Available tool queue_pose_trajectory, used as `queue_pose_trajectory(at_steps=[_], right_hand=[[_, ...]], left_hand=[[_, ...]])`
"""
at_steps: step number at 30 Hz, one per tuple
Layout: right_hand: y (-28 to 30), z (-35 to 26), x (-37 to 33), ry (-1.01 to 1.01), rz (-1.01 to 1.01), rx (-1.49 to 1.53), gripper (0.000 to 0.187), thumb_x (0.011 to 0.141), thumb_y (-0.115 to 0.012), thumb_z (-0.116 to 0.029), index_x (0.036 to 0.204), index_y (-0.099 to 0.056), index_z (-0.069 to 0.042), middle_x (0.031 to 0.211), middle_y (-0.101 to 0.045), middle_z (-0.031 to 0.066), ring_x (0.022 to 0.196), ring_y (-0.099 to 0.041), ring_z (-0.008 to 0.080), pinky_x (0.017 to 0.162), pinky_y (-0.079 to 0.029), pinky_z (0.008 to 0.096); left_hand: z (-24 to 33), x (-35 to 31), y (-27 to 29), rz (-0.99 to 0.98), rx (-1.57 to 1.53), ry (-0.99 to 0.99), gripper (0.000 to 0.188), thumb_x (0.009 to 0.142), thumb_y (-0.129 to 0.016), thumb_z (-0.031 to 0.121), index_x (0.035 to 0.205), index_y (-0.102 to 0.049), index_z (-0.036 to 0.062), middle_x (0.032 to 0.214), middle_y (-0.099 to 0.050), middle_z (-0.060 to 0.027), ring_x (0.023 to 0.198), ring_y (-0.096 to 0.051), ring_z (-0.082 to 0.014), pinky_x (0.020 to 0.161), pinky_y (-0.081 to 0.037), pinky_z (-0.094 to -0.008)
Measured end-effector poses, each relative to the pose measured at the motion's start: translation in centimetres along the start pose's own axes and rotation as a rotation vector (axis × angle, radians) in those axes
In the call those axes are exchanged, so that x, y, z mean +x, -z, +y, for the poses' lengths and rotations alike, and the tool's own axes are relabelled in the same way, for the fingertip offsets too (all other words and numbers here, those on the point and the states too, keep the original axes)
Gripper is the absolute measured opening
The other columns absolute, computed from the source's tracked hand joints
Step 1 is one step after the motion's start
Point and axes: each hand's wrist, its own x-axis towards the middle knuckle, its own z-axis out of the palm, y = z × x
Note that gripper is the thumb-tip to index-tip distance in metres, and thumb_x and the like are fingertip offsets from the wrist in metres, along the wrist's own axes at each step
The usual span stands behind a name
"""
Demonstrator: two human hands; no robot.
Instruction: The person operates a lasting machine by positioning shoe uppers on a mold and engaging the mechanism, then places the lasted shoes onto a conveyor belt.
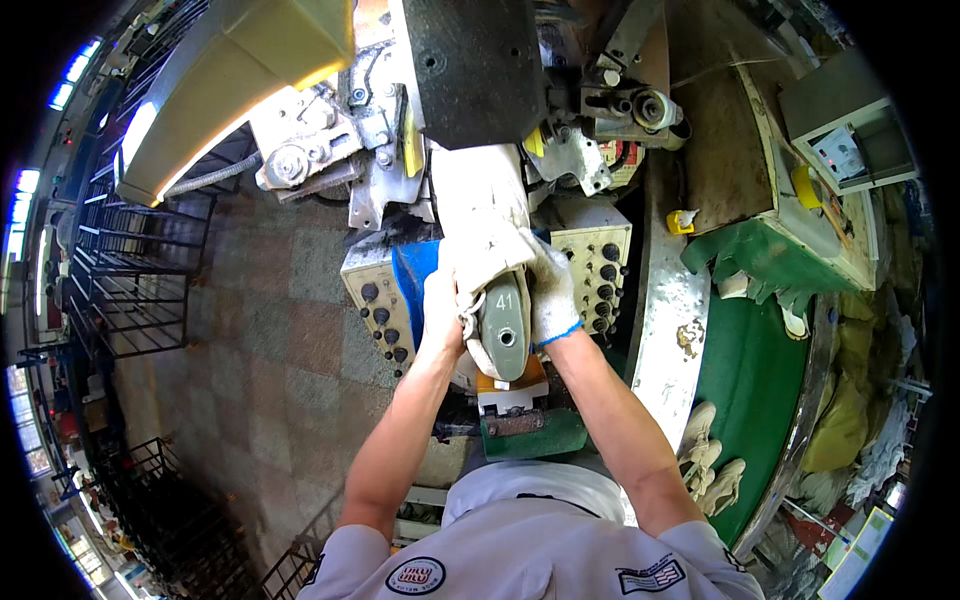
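Two gloved hands, the left hand (441, 305) and the right hand (552, 290), are clamped with fingers wrapped around a white shoe upper on its grey last (503, 325), held sole-up against the lasting machine (470, 70). The upper appears seated on the last; pressing is judged unfinished. More shoes (708, 465) are seen at the green conveyor's (745, 380) near edge.

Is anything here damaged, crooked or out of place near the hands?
Nothing stands out. Both gloved hands, left hand and right hand, grip the white shoe squarely on the machine. Loose pale shoes lie on the green table.
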Motion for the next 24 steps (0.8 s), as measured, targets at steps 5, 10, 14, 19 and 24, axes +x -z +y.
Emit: queue_pose_trajectory(at_steps=[5, 10, 14, 19, 24], right_hand=[[0.1, 0.9, 0.5, 0.108, 0.047, -0.178, 0.038, 0.099, -0.066, -0.03, 0.119, -0.069, 0.002, 0.103, -0.071, 0.0065, 0.088, -0.062, 0.0106, 0.078, -0.051, 0.0271], [0.8, 1.6, 1.0, 0.32, -0.012, -0.398, 0.037, 0.1, -0.065, -0.031, 0.118, -0.069, 0.001, 0.104, -0.071, 0.0049, 0.091, -0.061, 0.0105, 0.082, -0.05, 0.0281], [3.2, 2.2, 1.7, 0.324, 0.007, -0.523, 0.038, 0.1, -0.063, -0.032, 0.117, -0.069, 0.002, 0.105, -0.07, 0.0043, 0.096, -0.06, 0.012, 0.086, -0.049, 0.0292], [7.7, -4.1, -6.0, 0.175, 0.107, -0.183, 0.06, 0.104, -0.055, -0.038, 0.146, -0.046, 0.003, 0.127, -0.065, 0.0202, 0.109, -0.068, 0.0274, 0.086, -0.059, 0.0396], [14.7, -5.2, -13.4, 0.135, 0.296, -0.215, 0.06, 0.102, -0.06, -0.035, 0.142, -0.046, 0.007, 0.126, -0.064, 0.0242, 0.105, -0.07, 0.0337, 0.078, -0.06, 0.0396]], left_hand=[[-2.8, 1.5, 2.2, -0.097, 0.083, -0.201, 0.047, 0.11, -0.042, 0.036, 0.124, -0.064, -0.0033, 0.112, -0.071, -0.0079, 0.096, -0.067, -0.0122, 0.084, -0.055, -0.0291], [-3.8, 2.8, 2.9, -0.117, 0.405, -0.537, 0.052, 0.111, -0.039, 0.04, 0.116, -0.067, -0.0036, 0.1, -0.073, -0.0066, 0.089, -0.066, -0.0106, 0.08, -0.054, -0.028], [-4.2, 3.0, 4.4, -0.011, 0.325, -0.345, 0.053, 0.111, -0.042, 0.042, 0.116, -0.068, -0.0046, 0.102, -0.073, -0.0093, 0.087, -0.067, -0.0132, 0.078, -0.053, -0.0263], [-7.5, -4.9, 8.5, 0.542, 0.649, -0.337, 0.05, 0.099, -0.067, 0.022, 0.137, -0.055, -0.0075, 0.127, -0.068, -0.021, 0.116, -0.066, -0.0235, 0.099, -0.051, -0.0352], [-14.7, -7.1, 10.0, 0.421, 0.863, -0.042, 0.088, 0.08, -0.08, 0.04, 0.146, -0.043, -0.0041, 0.138, -0.056, -0.0298, 0.125, -0.056, -0.0447, 0.106, -0.044, -0.0491]])
